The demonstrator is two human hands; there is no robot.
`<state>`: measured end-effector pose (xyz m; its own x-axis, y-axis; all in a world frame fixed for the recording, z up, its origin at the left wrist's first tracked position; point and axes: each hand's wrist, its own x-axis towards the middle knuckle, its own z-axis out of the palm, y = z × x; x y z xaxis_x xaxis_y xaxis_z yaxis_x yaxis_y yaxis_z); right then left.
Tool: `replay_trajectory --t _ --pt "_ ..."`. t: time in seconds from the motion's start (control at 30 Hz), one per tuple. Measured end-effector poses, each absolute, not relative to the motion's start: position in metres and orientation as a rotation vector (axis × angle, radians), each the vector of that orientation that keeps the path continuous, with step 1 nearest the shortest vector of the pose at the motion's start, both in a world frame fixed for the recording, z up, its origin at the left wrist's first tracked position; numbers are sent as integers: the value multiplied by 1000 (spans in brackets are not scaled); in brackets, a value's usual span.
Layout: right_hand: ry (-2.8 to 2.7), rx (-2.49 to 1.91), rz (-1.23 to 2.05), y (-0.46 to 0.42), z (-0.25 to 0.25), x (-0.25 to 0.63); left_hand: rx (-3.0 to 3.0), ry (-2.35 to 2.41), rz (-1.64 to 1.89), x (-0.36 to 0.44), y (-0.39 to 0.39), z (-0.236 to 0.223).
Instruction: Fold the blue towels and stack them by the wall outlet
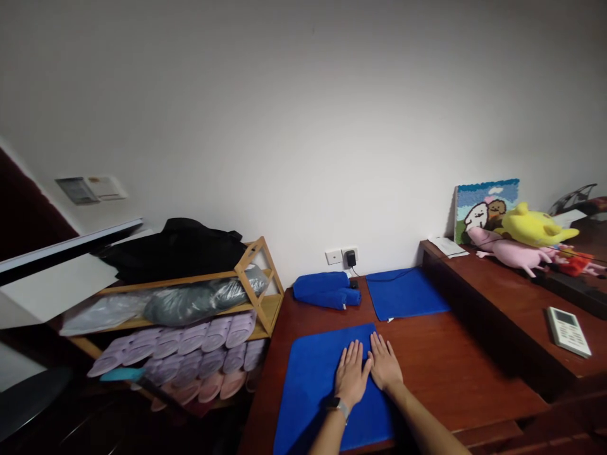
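Observation:
A blue cloth (308,379) lies spread flat on the reddish-brown wooden table (455,354). My left hand (351,374) rests palm down on it, fingers stretched out, a watch on the wrist. Close beside it on the right, my right hand (385,363) lies flat along the cloth's right edge, its fingers extended too. Neither hand holds anything. Behind them, folded or rolled blue cloths (322,289) sit against the wall. A second flat blue cloth (405,294) with a small white tag lies to their right.
Left of the table stands a wooden rack (263,297) with a black bag (180,249) and several lilac slippers (203,335). On the raised right-hand surface are plush toys (526,230), a dog picture (488,202) and a white remote (568,331). A plug (351,258) sits in the wall socket.

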<state>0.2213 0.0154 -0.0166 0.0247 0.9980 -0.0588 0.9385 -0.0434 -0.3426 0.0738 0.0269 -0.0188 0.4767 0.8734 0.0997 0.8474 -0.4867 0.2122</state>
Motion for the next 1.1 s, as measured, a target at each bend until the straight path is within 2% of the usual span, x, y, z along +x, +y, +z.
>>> replay_trajectory --t 0.27,0.37,0.6,0.93,1.1 --pt "-1983 -2134 426 14 -17 218 2381 2010 236 -90 19 -29" --pt "-1979 -2168 419 15 -17 216 2351 2077 275 -118 15 -36" --pt "-1994 -2166 397 45 -7 216 2365 2074 355 -117 15 -44" --pt "-2008 -2116 402 57 -14 219 2355 2071 280 -123 17 -44" --pt "-2004 -2099 398 59 -15 220 2377 2101 337 -84 31 -35"
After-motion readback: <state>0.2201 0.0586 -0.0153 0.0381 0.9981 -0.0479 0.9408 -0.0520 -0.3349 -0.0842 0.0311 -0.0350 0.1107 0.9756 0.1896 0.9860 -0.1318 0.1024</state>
